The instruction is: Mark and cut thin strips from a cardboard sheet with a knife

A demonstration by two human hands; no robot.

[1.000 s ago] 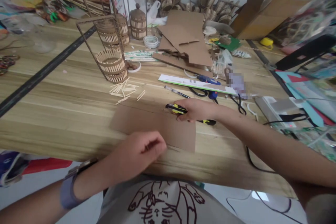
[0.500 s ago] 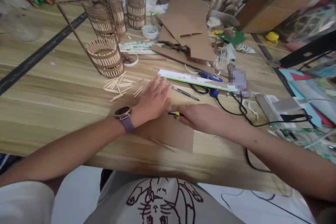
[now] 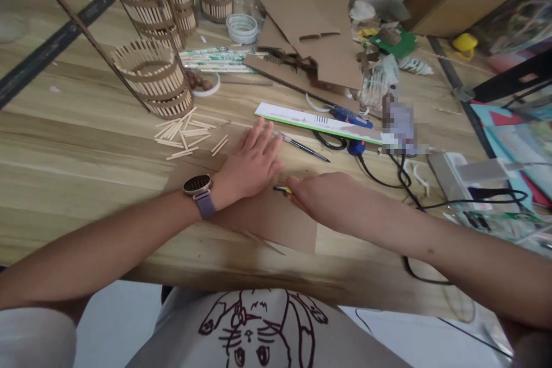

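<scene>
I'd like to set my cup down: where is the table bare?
Left of the small sticks, between black strip and left forearm. Smaller: between the cardboard sheet and right forearm. Crowded: the back, with baskets and cardboard scraps; the right, with cables.

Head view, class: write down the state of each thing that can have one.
Left hand, flat, fingers extended
Right hand, closed around the cutter
Cutter, mostly hidden
Cardboard sheet, flat, near edge ragged
Pen, lying down
Small sticks, loose, scattered
Front basket, upright, open-topped
Watch, worn, screen dark
</scene>
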